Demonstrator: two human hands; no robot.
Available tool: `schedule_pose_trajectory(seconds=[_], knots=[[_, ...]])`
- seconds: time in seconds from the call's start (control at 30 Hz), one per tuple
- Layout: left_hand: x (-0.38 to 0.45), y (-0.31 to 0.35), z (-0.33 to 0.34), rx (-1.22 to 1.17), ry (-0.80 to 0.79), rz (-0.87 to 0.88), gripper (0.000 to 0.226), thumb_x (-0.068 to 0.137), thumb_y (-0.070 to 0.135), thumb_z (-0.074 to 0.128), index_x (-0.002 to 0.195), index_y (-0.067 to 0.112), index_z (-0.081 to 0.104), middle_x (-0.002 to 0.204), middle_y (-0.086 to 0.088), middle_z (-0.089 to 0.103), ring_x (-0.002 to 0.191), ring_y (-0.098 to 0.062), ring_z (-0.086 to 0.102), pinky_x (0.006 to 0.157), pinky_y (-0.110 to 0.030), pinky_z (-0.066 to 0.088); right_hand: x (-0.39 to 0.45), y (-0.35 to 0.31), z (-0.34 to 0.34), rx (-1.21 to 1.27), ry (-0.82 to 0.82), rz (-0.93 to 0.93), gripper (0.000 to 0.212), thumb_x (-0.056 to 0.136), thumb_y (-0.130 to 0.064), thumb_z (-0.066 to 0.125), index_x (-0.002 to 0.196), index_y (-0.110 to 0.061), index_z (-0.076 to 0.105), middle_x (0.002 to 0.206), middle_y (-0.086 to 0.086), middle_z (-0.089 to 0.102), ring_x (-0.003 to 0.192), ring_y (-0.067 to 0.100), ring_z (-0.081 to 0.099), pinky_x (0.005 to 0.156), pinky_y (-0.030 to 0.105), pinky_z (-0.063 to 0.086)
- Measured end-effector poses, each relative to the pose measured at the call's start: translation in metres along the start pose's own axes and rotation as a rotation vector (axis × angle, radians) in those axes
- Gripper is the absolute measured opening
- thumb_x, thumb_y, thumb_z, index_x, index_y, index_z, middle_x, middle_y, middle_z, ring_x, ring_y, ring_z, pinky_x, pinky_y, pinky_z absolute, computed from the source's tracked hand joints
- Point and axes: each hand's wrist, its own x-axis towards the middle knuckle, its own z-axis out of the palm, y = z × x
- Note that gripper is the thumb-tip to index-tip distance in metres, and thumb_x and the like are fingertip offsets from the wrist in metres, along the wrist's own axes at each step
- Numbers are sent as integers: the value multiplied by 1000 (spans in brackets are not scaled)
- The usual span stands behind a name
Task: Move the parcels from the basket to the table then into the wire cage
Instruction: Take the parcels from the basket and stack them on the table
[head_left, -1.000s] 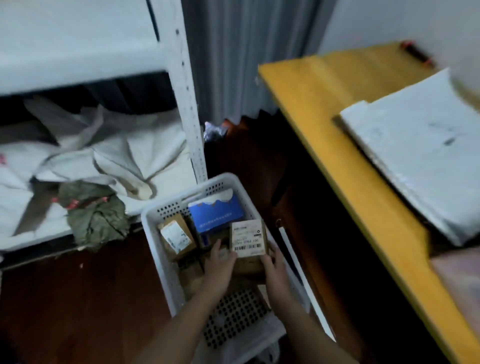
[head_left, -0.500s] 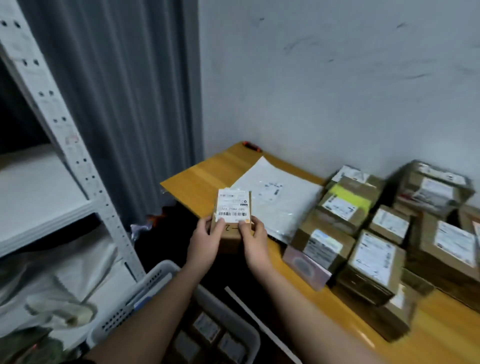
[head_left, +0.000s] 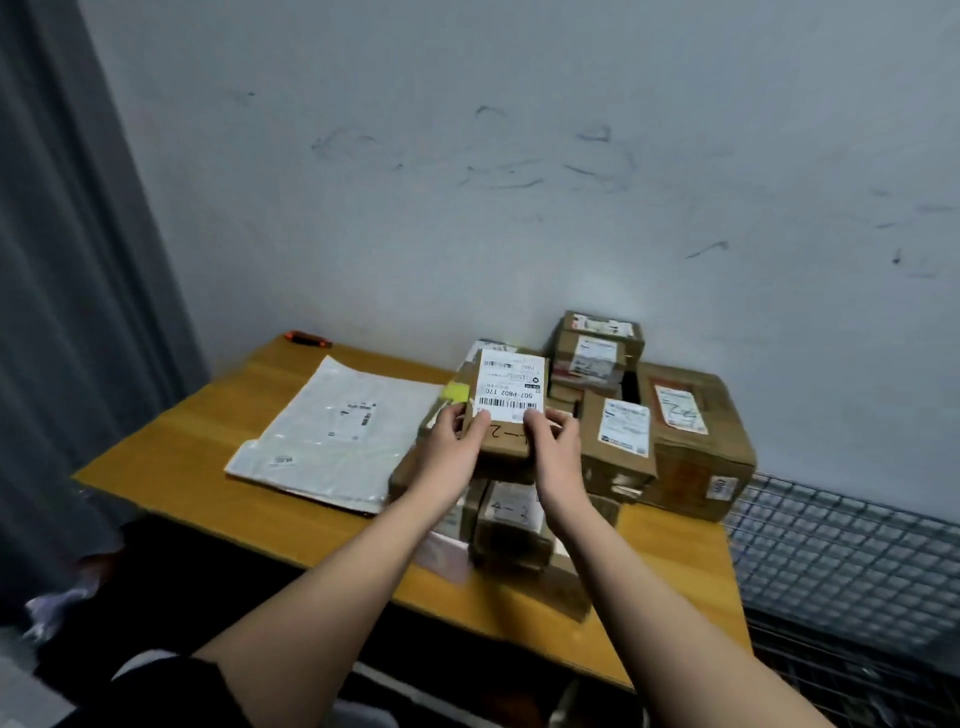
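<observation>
I hold a small brown cardboard parcel (head_left: 511, 400) with a white barcode label on top, over the pile of parcels on the yellow wooden table (head_left: 176, 457). My left hand (head_left: 457, 441) grips its near left edge and my right hand (head_left: 553, 441) grips its near right edge. Below it lie several brown parcels, one marked "4-2" (head_left: 511, 525). A large box (head_left: 696, 441) stands at the right of the pile. The wire cage (head_left: 841, 561) sits right of the table. The basket is out of view.
A flat white mailer bag (head_left: 337, 426) lies on the table's left half. An orange and black tool (head_left: 310, 339) rests at the far left corner by the wall. A grey curtain (head_left: 67, 312) hangs at the left. Stacked small boxes (head_left: 597, 348) stand against the wall.
I lifted the labelled parcel out of the basket and carried it right, over the table's pile. My view swung from the floor basket up to the table and wire cage.
</observation>
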Motion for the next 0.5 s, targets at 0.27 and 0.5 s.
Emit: schedule_pose_trajectory(seconds=[0.27, 0.5], knots=[[-7, 12, 100, 205, -207, 40, 45, 90, 47, 55, 127, 20, 52, 118, 1, 61, 108, -20, 58, 96, -36, 45, 22, 31, -112, -33, 119, 90, 51, 89, -40, 59, 133, -21, 42, 122, 3, 36, 110, 21, 47, 106, 44, 39], [-19, -13, 118, 608, -242, 252, 45, 90, 53, 49, 123, 23, 57, 119, 7, 61, 109, -13, 55, 92, -30, 45, -2, 85, -141, -56, 158, 115, 36, 91, -40, 60, 120, -28, 42, 127, 4, 39, 110, 15, 47, 103, 42, 42]])
